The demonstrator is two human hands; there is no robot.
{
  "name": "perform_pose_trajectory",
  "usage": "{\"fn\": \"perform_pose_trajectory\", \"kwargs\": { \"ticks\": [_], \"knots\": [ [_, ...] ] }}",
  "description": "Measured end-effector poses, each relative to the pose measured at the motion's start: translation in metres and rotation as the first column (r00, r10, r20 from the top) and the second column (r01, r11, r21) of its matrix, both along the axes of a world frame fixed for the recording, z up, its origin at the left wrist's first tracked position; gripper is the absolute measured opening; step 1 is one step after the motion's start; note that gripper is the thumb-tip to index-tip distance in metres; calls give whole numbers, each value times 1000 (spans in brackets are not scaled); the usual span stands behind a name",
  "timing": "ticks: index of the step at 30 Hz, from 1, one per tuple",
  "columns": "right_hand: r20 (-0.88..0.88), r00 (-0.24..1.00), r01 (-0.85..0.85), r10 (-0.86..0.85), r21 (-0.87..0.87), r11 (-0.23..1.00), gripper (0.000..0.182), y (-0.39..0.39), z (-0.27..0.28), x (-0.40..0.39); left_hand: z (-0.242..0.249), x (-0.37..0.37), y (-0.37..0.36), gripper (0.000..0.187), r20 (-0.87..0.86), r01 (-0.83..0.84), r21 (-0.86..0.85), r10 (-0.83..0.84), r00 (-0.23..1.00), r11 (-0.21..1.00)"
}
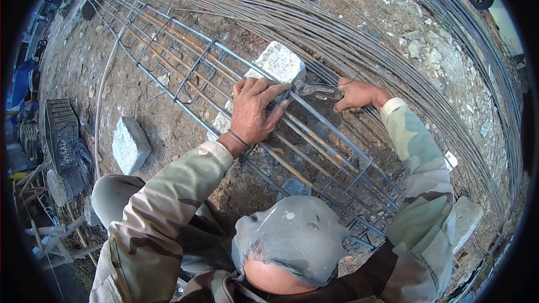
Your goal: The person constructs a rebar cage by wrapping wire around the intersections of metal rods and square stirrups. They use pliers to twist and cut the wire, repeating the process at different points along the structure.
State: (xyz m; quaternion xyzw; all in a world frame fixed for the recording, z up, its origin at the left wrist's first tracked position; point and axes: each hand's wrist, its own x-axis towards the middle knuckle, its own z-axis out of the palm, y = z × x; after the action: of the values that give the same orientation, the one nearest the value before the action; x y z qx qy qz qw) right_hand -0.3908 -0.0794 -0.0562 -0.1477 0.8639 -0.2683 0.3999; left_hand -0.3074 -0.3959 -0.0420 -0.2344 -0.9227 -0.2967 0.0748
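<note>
A long cage of steel reinforcing bars [331, 151] runs diagonally from the upper left to the lower right, with square stirrups [193, 73] around its rods. My left hand [254, 107] is closed over the cage's upper bar near a stirrup, its fingers bent around the steel. In my right hand [355, 94] is a pair of pliers [321, 90], gripped by the handles. The pliers' jaws meet the upper bar just beside my left fingertips. What the jaws bite on is too small to make out. A white stone block [279, 62] sits under the cage behind my left hand.
Bundles of loose rebar [359, 39] lie beyond the cage and curve down the right side. Another pale block [130, 144] rests on the dirt at left. A thin hose or cable [103, 89] crosses the ground. A grey cap [292, 238] fills the bottom middle.
</note>
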Motion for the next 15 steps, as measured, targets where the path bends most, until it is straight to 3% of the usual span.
{"fn": "perform_pose_trajectory", "kwargs": {
  "ticks": [1, 3, 6, 8, 10, 11, 12, 13, 14, 15],
  "knots": [
    [-5, 1000, -1, 1, 3, 1000, 47, 2, 3, -5, 1, -2, 1, 37, -15, 4, 14, -4, 1000, 1000],
    [288, 957, 38, -44, 27, 999, 45, 8, 12, -14, 0, -1, 1, 38, -42, 12, 29, -11, 999, 1000],
    [371, 927, 70, -56, -24, 997, 46, 12, 24, -18, 5, 0, -2, 42, -23, 2, 29, -1, 1000, 1000],
    [287, 952, 123, -107, -39, 992, 44, 22, 24, -10, 3, 0, -2, 46, -33, -11, 36, 12, 999, 999],
    [-226, 974, -74, 17, -247, 966, 51, 34, 16, -5, 3, 2, -3, 47, -25, -22, 35, 23, 999, 999],
    [-291, 952, -105, 92, -30, 994, 54, 27, 42, -2, 2, 2, -3, 47, -18, -17, 42, 18, 1000, 999],
    [-286, 953, -112, 100, -26, 993, 54, 31, 45, 3, 2, 2, -3, 47, -11, -13, 51, 14, 1000, 999],
    [-555, 810, -221, 190, 12, 975, 55, 40, 47, 9, 2, 2, -3, 47, -6, -21, 57, 21, 1000, 998],
    [-769, 584, -316, 259, 78, 946, 55, 40, 55, 14, 2, 3, -3, 48, -9, -20, 60, 21, 1000, 998],
    [-713, 633, -274, 302, 158, 949, 58, 41, 64, 19, 2, 3, -3, 49, -12, -21, 64, 22, 1000, 998]
  ]
}}
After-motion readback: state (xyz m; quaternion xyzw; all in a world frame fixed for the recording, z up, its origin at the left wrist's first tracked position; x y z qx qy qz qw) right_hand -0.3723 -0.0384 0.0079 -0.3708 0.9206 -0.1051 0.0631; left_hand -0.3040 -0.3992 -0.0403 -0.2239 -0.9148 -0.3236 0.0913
